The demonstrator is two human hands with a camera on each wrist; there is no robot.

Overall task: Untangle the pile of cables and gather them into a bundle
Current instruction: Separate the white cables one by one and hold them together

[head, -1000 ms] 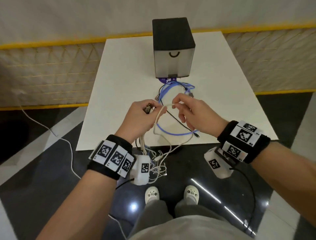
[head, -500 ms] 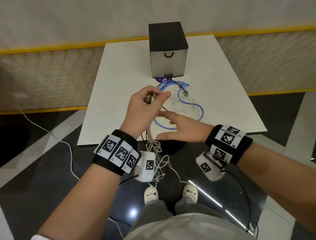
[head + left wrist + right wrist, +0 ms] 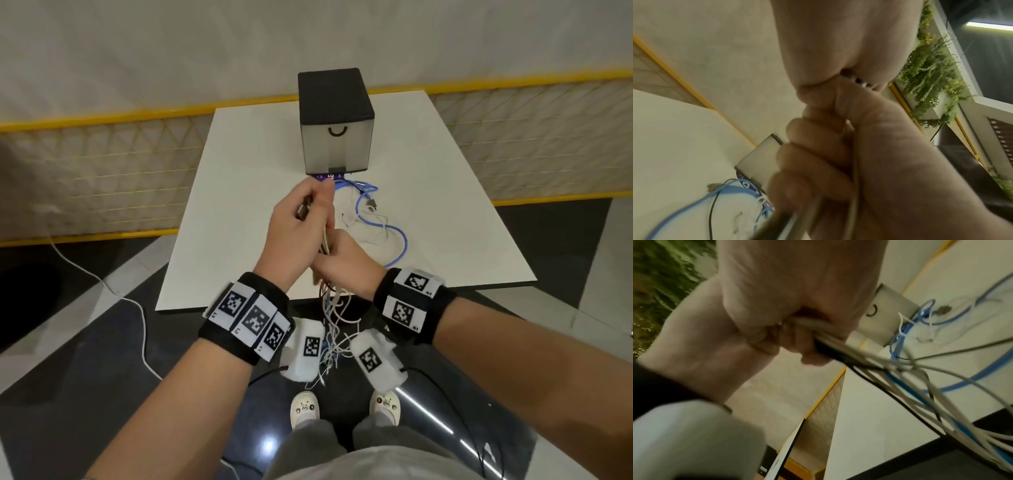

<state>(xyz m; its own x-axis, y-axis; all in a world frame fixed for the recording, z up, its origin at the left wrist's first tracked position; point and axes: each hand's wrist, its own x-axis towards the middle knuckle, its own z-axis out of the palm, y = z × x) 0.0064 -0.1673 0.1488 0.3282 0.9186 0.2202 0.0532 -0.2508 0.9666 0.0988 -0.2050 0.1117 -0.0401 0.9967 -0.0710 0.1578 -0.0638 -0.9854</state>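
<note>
My left hand (image 3: 301, 222) is raised over the white table (image 3: 239, 192) and grips a cable bundle (image 3: 325, 240) near its connector ends. Directly below it, my right hand (image 3: 346, 267) is curled round the same bundle. The loose tails (image 3: 332, 325) hang in a tangle past the table's front edge between my wrists. In the right wrist view, white, black and blue strands (image 3: 838, 344) fan out from the fist. A blue cable (image 3: 394, 233) and a thin white cable (image 3: 370, 229) still lie looped on the table.
A black-topped box (image 3: 334, 123) with a grey front stands at the table's far middle, right behind the cables. A white cord (image 3: 137, 308) trails on the dark floor at the left. A yellow-edged barrier (image 3: 102, 171) runs behind the table.
My right hand let go of the white cable, swung under my left hand and closed round the bundle. My left hand lifted the bundle forward toward the box.
</note>
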